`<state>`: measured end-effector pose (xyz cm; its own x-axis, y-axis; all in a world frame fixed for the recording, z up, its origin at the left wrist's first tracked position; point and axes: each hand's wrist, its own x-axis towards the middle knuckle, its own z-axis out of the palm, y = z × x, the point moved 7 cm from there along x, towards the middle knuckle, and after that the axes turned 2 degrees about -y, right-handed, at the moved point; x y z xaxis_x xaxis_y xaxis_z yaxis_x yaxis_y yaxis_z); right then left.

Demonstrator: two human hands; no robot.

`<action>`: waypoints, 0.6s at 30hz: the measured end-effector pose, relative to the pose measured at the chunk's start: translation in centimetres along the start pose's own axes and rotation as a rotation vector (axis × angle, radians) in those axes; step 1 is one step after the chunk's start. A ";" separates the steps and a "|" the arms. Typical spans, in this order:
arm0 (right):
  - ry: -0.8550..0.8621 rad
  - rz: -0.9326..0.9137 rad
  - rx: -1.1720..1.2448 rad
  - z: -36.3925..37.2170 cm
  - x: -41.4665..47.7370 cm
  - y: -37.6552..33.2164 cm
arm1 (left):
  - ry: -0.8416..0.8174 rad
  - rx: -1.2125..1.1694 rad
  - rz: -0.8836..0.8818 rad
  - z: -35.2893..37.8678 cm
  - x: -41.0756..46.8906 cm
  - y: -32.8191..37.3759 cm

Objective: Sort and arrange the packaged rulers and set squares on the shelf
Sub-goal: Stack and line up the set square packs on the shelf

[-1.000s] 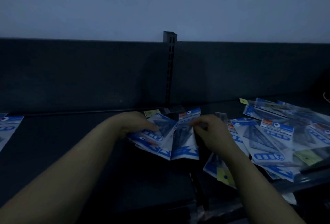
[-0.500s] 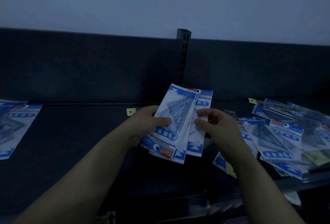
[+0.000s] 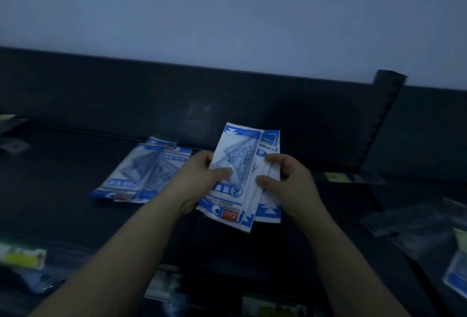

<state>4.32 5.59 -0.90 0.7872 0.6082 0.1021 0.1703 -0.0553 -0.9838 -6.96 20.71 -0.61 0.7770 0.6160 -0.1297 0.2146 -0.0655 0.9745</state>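
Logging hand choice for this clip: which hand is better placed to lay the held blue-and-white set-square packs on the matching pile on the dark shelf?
Left, probably. The left hand grips the fanned blue-and-white plastic packs on the side facing the matching pile; the right hand holds the far edge.

We hold a fan of set-square packets (image 3: 242, 177) between our left hand (image 3: 202, 175) and right hand (image 3: 290, 185), above the shelf (image 3: 63, 203). Left of the fan a packet pile (image 3: 144, 172) lies on the shelf; behind-right stands the shelf upright (image 3: 379, 124); far right lie loose packets (image 3: 417, 223).
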 end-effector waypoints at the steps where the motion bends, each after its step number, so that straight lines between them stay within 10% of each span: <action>1: -0.015 0.004 0.002 2.0 0.4 -0.2 | 0.028 0.011 0.000 -1.9 0.0 -0.2; 18: -0.127 -0.042 -0.652 18.3 3.9 1.1 | 0.284 0.812 0.026 -18.4 3.3 -4.9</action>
<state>-3.29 22.38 -4.26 0.7029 0.7066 0.0813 0.5544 -0.4727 -0.6850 -16.29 37.49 -2.46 0.6331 0.7726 0.0471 0.6398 -0.5566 0.5300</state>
